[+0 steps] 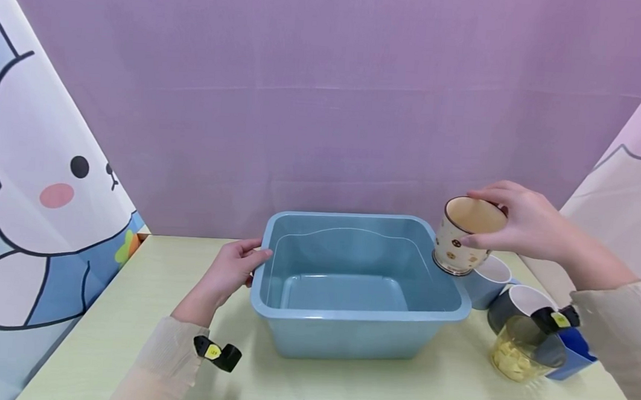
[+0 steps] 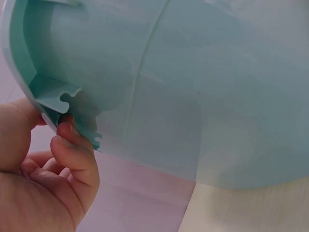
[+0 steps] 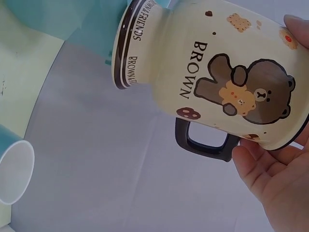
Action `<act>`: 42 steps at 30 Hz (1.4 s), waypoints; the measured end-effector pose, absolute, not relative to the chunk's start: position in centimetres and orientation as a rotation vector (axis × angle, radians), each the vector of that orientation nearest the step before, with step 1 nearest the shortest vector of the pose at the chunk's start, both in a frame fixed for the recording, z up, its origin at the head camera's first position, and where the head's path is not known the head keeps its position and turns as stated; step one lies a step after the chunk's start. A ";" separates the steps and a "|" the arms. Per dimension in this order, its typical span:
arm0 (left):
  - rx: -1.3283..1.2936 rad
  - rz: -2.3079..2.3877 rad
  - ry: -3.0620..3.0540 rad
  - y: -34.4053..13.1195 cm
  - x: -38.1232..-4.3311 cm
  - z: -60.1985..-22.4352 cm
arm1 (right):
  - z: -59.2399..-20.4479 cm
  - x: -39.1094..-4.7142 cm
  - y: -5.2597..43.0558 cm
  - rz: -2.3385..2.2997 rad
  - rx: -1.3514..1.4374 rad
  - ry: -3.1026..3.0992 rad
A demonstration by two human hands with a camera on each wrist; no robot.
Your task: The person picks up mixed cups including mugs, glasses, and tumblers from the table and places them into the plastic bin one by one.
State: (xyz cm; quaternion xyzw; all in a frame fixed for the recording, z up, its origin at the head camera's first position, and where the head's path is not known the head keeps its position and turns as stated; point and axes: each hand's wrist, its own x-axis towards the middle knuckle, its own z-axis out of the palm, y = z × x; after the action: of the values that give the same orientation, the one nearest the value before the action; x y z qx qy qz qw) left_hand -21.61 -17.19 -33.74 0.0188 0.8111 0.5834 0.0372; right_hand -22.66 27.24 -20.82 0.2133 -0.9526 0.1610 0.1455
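Note:
A blue plastic basin [image 1: 347, 314] stands on the table, with nothing inside it. My left hand [image 1: 235, 267] grips its left rim; in the left wrist view the thumb and curled fingers of the left hand [image 2: 63, 169] pinch the rim near a small rib. Above the basin's right rim, my right hand [image 1: 520, 222] holds a cream mug [image 1: 462, 243] by its upper edge, thumb on the near side. The right wrist view shows the mug [image 3: 227, 72] with a brown bear print, the word BROWN and a dark handle [image 3: 207, 150] that the palm leaves free.
Right of the basin stand a light blue mug [image 1: 485, 284], a dark grey mug [image 1: 522, 301], a yellowish glass [image 1: 524, 355] and a blue container [image 1: 573, 358]. A purple cloth [image 1: 304, 102] hangs behind the table [image 1: 185, 289]. A printed cartoon sheet [image 1: 32, 209] is on the left.

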 end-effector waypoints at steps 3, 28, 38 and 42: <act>0.060 1.788 2.490 -17.2 -21.6 -33.7 | -20.8 -22.7 26.9 0.468 0.619 -2.752; 0.052 1.784 2.491 -17.3 -21.6 -33.7 | -20.7 -23.2 24.2 0.516 0.659 -2.768; 0.054 1.786 2.479 -17.2 -21.5 -33.5 | -21.1 -23.6 23.7 0.529 0.678 -2.778; 0.058 1.783 2.482 -17.2 -21.5 -33.5 | -21.1 -23.7 23.4 0.519 0.692 -2.777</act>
State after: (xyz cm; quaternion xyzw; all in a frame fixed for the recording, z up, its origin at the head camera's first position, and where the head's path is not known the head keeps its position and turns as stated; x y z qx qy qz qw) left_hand -21.50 -17.24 -33.51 0.0191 0.8112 0.5829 0.0423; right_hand -23.74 23.40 -21.09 0.2363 -0.9483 0.1774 0.1161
